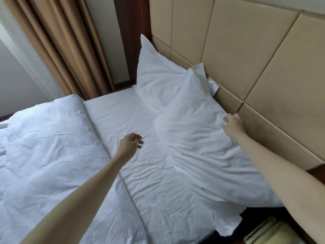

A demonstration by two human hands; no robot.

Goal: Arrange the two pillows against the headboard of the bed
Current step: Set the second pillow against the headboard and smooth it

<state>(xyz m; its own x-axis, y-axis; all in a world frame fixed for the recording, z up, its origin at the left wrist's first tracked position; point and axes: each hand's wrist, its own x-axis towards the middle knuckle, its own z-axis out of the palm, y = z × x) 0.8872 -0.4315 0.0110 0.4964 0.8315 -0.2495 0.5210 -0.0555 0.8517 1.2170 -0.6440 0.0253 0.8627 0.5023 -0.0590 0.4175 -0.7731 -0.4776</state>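
Two white pillows lean against the beige padded headboard. The far pillow stands propped in the corner. The near pillow lies tilted against the headboard and overlaps the far one's lower edge. My right hand pinches the near pillow's top edge where it meets the headboard. Over the white sheet, left of the near pillow, my left hand hovers with its fingers loosely curled and nothing in it.
A white duvet is folded back over the left part of the bed. Brown curtains hang beyond the bed's far side. A pale object sits low beside the bed at the bottom right.
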